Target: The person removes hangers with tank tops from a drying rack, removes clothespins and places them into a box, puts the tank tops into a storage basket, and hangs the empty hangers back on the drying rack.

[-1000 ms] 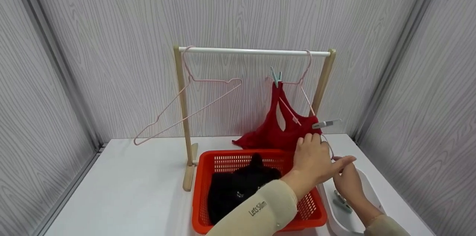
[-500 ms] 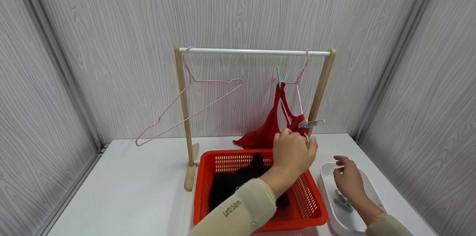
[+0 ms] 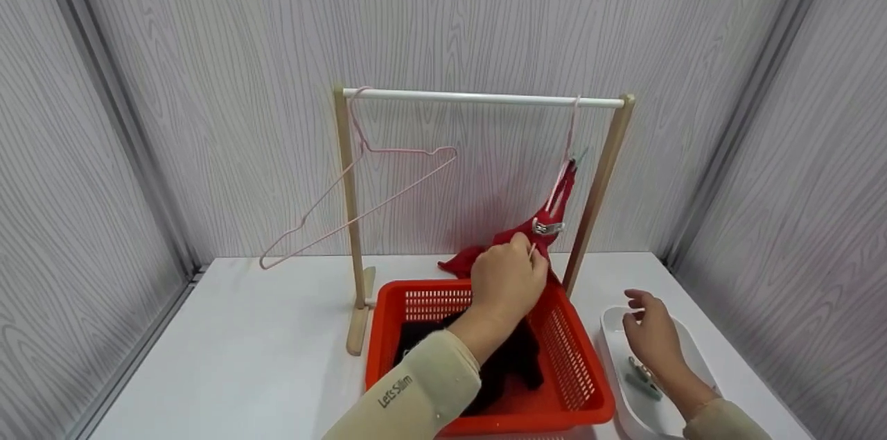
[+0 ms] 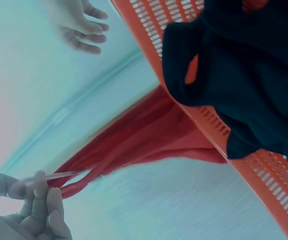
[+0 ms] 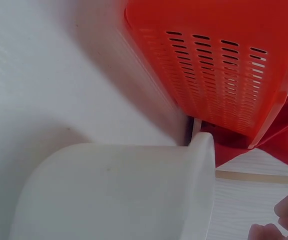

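With its left end pinched in my left hand [image 3: 509, 277], a pink wire hanger [image 3: 570, 132] is turned nearly edge-on on the rack. A red strappy garment [image 3: 461, 262] trails from it behind the basket; in the left wrist view its red cloth [image 4: 149, 125] runs right up to the fingers. One pale grey clothespin [image 3: 547, 228] clips the cloth just above my left hand, and a teal clothespin [image 3: 581, 156] sits at the upper strap. My right hand [image 3: 655, 332] hovers over the white tray, holding nothing, fingers loosely bent.
A red-orange basket [image 3: 485, 423] holds black clothing [image 3: 516, 357]. At its right stands the white tray [image 3: 613, 322] with green clothespins [image 3: 643, 384]. The wooden rack has a white rod [image 3: 471, 97]; a second pink hanger [image 3: 405, 197] hangs at its left.
The left hand has moved left, swinging the right hanger and red garment round until nearly edge-on. The right hand came away from beside the left hand and hangs over the tray.
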Motion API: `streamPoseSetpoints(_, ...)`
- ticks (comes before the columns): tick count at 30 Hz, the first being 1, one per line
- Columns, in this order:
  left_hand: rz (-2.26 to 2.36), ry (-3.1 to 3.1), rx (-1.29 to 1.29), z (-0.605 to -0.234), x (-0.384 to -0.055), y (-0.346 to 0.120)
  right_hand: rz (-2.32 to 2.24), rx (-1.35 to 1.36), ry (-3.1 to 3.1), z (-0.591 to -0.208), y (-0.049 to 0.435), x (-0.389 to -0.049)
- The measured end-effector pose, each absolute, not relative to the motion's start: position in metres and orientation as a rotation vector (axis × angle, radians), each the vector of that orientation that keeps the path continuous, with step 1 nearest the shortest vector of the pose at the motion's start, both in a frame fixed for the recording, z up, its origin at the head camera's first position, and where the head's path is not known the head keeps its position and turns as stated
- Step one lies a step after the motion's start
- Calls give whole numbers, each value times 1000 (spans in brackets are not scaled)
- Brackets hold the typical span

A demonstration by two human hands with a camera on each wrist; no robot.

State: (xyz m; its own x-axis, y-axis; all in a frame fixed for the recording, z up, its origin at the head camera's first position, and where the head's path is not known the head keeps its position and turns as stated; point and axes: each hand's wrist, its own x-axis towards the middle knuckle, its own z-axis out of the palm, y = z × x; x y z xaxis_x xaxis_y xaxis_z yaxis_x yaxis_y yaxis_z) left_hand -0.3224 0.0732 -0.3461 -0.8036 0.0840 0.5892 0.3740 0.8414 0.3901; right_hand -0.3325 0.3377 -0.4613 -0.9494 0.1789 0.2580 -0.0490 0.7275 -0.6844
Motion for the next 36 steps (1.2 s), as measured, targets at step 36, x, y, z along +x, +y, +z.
streamPoseSetpoints(36,-953,-2322,-264,-340,-386,12,1030,-9,-2622,-459,337,-335)
